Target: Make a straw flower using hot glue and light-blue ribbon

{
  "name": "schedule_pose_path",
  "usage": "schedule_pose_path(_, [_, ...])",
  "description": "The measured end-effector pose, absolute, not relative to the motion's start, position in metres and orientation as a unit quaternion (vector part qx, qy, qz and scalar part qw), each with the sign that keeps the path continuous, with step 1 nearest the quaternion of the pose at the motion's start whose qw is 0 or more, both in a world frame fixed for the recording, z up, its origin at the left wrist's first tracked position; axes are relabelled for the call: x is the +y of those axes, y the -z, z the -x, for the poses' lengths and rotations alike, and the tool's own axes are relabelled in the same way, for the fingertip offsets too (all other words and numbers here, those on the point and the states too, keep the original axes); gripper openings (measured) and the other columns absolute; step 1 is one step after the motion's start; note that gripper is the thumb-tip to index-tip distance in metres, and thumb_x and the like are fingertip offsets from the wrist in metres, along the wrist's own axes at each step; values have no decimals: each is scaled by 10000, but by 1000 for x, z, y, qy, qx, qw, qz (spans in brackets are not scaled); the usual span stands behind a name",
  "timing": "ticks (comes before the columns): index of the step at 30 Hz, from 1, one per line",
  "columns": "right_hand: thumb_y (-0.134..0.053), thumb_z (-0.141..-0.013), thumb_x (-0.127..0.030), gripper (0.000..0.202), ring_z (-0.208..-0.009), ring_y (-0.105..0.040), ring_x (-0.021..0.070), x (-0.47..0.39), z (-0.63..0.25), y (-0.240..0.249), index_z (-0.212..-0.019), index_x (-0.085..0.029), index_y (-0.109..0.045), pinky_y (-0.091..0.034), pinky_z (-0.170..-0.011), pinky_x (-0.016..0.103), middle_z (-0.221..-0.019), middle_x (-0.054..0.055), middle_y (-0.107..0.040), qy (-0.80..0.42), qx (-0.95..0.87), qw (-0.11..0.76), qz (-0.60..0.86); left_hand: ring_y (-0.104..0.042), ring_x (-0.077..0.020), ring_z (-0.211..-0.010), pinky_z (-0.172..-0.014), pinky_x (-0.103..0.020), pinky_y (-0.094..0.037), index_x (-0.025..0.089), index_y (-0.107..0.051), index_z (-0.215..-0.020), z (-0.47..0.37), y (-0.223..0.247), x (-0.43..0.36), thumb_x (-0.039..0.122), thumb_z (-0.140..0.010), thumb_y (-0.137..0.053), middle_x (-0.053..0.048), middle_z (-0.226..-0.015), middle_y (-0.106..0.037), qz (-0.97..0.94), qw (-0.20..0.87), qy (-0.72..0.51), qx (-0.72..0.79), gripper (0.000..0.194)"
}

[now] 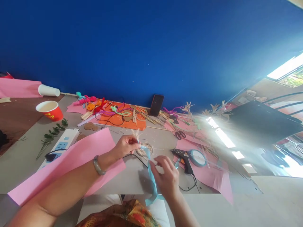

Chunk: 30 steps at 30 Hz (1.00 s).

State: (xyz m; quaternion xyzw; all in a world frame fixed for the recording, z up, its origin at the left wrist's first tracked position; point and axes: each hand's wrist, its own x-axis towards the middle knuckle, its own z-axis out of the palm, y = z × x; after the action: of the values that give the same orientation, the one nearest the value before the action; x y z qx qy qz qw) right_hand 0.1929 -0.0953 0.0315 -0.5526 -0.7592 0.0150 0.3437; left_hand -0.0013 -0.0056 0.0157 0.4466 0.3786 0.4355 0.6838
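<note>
My left hand (127,145), with a bangle at its wrist, pinches the stem of a pale, spiky-petalled flower (135,133). The upper end of a light blue ribbon (146,152) meets the stem at those fingertips. From there the ribbon hangs past the table's front edge and curls near my lap. My right hand (167,175) is lower and to the right, thumb and curled fingers at the ribbon's edge, seemingly gripping it. A coil of natural-coloured cord (148,146) lies on the table behind the ribbon.
Right of my hands lie a black glue gun (183,156), a ribbon roll (198,157) and scissors (180,135). Pink paper (104,143) and a power strip (65,140) are at left, near a red cup (50,112). A phone (156,105) leans against the blue wall (142,47).
</note>
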Motion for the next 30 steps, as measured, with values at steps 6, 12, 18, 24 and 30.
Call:
schedule_pose_path(6, [-648, -817, -129, 118, -667, -592, 163, -93, -161, -18, -864, -211, -577, -476, -618, 291, -759, 42, -636, 52, -741, 455, 492, -417, -33, -358, -355, -164, -251, 123, -603, -672, 7, -25, -8, 243, -597, -774, 50, -507, -543, -393, 739, -424, 346, 222])
schedule_pose_path(12, [-683, -777, -85, 193, -626, -561, 150, -101, -156, -24, -876, -209, -575, -451, -582, 278, -706, 22, -620, 82, -772, 471, 420, -362, -2, -349, -358, -156, -206, 129, -596, -685, 18, -28, -6, 225, -582, -797, 52, -553, -548, -329, 800, -421, 273, 245])
schedule_pose_path(18, [-683, -800, -135, 133, -636, -555, 150, -89, -145, -28, -845, -210, -582, -412, -605, 283, -717, 26, -629, 155, -753, 453, 452, -413, -26, -379, -358, -161, -234, 122, -612, -700, 8, -24, -8, 250, -624, -781, 16, -579, -606, -383, 757, -430, 310, 225])
schedule_pose_path(24, [-672, -831, -181, 82, -626, -562, 150, -79, -145, -22, -793, -210, -606, -356, -624, 302, -695, 18, -630, 199, -736, 416, 496, -415, -25, -358, -347, -171, -263, 126, -575, -648, 2, -29, -10, 281, -591, -797, 32, -572, -599, -405, 702, -475, 344, 277])
schedule_pose_path(30, [-687, -824, -175, 70, -648, -596, 151, -75, -143, -19, -831, -206, -624, -342, -649, 311, -727, 21, -664, 196, -734, 403, 510, -403, -29, -326, -333, -178, -288, 129, -574, -660, 0, -24, -11, 304, -599, -788, 35, -539, -596, -426, 689, -476, 343, 282])
